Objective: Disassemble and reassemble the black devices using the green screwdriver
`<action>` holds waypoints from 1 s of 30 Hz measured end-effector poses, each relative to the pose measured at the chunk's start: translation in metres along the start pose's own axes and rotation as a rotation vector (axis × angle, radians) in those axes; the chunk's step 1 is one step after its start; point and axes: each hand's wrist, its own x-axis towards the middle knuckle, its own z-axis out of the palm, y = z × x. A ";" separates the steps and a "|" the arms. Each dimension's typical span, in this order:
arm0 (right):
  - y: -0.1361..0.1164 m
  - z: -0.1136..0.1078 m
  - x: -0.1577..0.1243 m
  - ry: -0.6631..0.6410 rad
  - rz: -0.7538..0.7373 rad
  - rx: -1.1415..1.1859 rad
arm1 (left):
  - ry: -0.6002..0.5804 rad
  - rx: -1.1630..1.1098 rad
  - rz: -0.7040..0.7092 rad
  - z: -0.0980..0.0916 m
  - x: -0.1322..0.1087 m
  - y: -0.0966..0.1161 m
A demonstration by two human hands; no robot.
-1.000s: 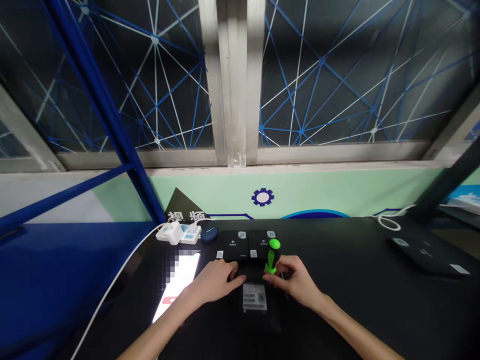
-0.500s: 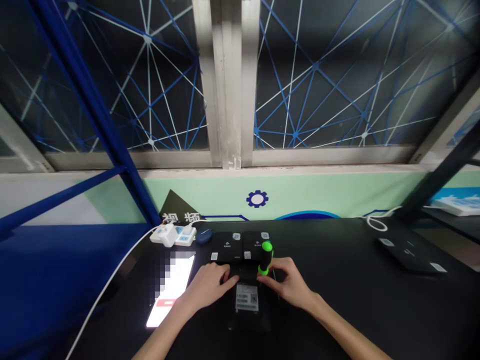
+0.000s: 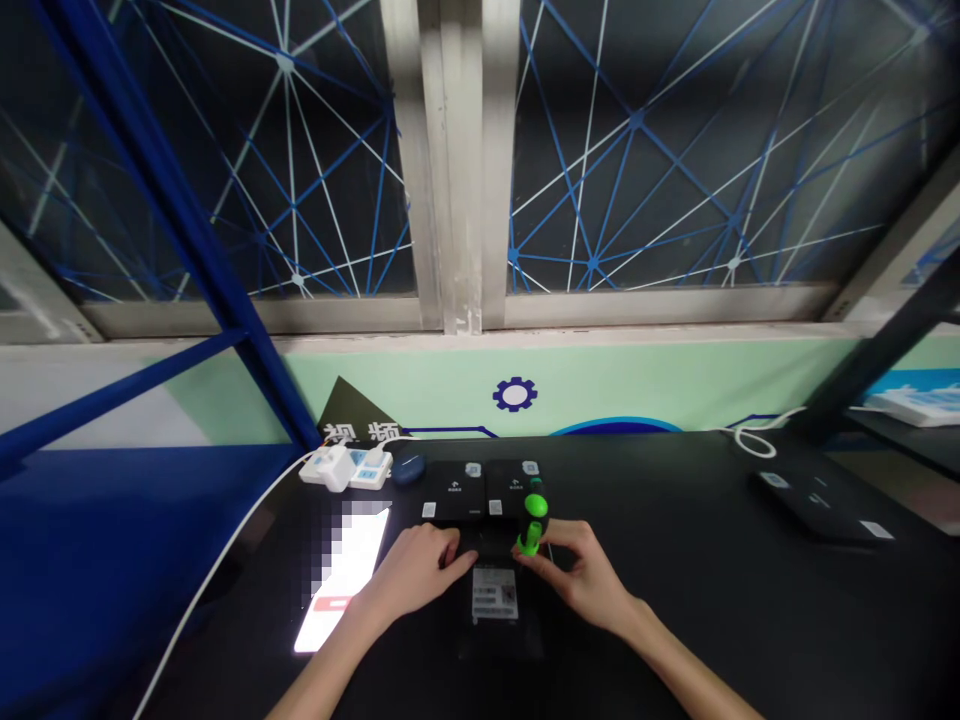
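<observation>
A flat black device [image 3: 501, 638] with a silver label [image 3: 495, 594] lies on the table in front of me. My left hand [image 3: 422, 572] holds its upper left edge, fingers curled and the thumb stretched onto the casing. Closed around a screwdriver [image 3: 535, 518] with a green and black handle, my right hand [image 3: 589, 575] is at the upper right corner of the device. The screwdriver stands nearly upright, its handle top toward me. Its tip is hidden, so I cannot tell whether it meets a screw.
Two black boxes [image 3: 454, 490] sit side by side behind the device. To the left are a lit tablet or phone [image 3: 352, 570], a white power strip [image 3: 367, 468] and a round dark blue object [image 3: 409, 469]. Another black device [image 3: 821, 508] rests at the right. A white cable [image 3: 217, 570] runs along the left.
The screwdriver's handle has tilted or turned slightly, and its top sits a little lower in view. My left hand stays in place on the device.
</observation>
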 end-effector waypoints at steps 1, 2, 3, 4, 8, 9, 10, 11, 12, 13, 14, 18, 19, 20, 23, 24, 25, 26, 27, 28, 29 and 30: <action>-0.001 0.001 -0.001 0.003 0.004 0.008 | 0.001 -0.001 0.001 0.000 0.000 0.000; -0.002 0.001 -0.001 0.007 0.008 0.018 | 0.002 -0.002 0.003 0.000 0.000 0.000; -0.002 0.001 -0.002 0.006 0.012 0.028 | 0.002 -0.004 0.004 0.000 0.000 0.000; -0.003 0.001 -0.002 0.007 0.016 0.035 | 0.002 -0.006 0.005 0.000 -0.001 0.001; -0.002 -0.002 -0.002 0.023 0.032 0.047 | 0.009 -0.011 0.006 0.000 -0.003 0.002; -0.002 -0.003 -0.002 0.037 0.038 0.049 | 0.013 -0.012 0.006 0.000 -0.003 0.002; -0.001 -0.003 -0.003 0.054 0.044 0.054 | 0.015 -0.014 0.006 -0.001 -0.003 0.002; 0.000 -0.003 -0.003 0.072 0.050 0.061 | 0.018 -0.015 0.006 -0.001 -0.004 0.002; 0.002 -0.003 -0.004 0.094 0.056 0.069 | 0.020 -0.017 0.004 -0.001 -0.004 0.002; 0.004 -0.003 -0.004 0.117 0.062 0.079 | 0.022 -0.018 0.003 -0.001 -0.004 0.002; 0.006 -0.003 -0.005 0.143 0.067 0.092 | 0.022 -0.020 0.002 -0.001 -0.003 0.002; 0.017 -0.001 -0.006 0.223 0.099 0.171 | 0.024 -0.025 0.003 -0.002 -0.003 0.002; 0.019 -0.001 -0.007 0.232 0.108 0.193 | 0.022 -0.027 0.006 -0.003 -0.003 0.003; 0.021 0.000 -0.007 0.237 0.118 0.212 | 0.023 -0.029 0.009 -0.003 -0.003 0.003; 0.021 0.000 -0.006 0.240 0.119 0.253 | 0.024 -0.018 0.021 -0.006 -0.004 0.005; 0.019 -0.001 -0.006 0.230 0.108 0.253 | 0.022 -0.012 0.024 -0.006 -0.004 0.005; 0.017 -0.002 -0.005 0.214 0.094 0.241 | 0.021 -0.006 0.026 -0.007 -0.005 0.005; 0.014 -0.003 -0.004 0.193 0.078 0.218 | 0.018 -0.002 0.025 -0.007 -0.005 0.005; 0.011 -0.005 -0.002 0.171 0.063 0.187 | 0.014 0.000 0.021 -0.007 -0.004 0.005; 0.009 -0.007 -0.001 0.147 0.054 0.157 | 0.008 0.000 0.013 -0.008 -0.004 0.004; 0.006 -0.009 0.000 0.127 0.048 0.136 | 0.002 -0.003 0.003 -0.008 -0.004 0.004; 0.004 -0.010 0.001 0.109 0.046 0.124 | -0.005 -0.010 -0.006 -0.008 -0.004 0.004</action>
